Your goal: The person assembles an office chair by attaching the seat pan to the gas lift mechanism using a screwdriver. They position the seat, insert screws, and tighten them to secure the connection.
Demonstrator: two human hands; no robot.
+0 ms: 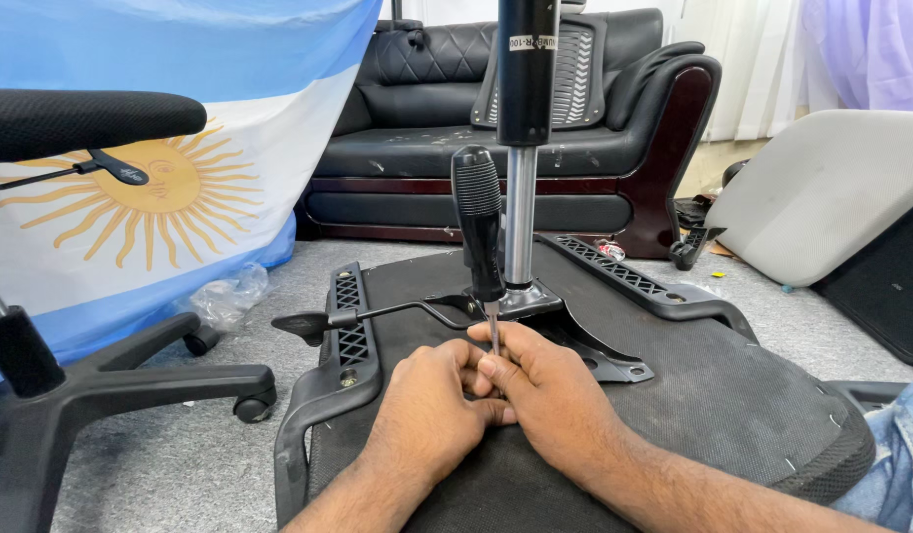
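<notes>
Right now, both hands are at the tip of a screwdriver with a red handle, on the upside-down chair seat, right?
Not quite: the screwdriver handle is black, not red. The head view shows the left hand and right hand together at its tip, on the upturned chair seat.

Head cam only; looks down & fwd, close over upturned chair seat (674,395); sofa (535,128) at back.

Glossy black plastic screwdriver handle (476,222), polished metal column (519,212).

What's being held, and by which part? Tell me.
Both hands, left and right, pinch the screwdriver low on its metal shaft, at the tip end. Its black handle stands free above, untouched.
</notes>
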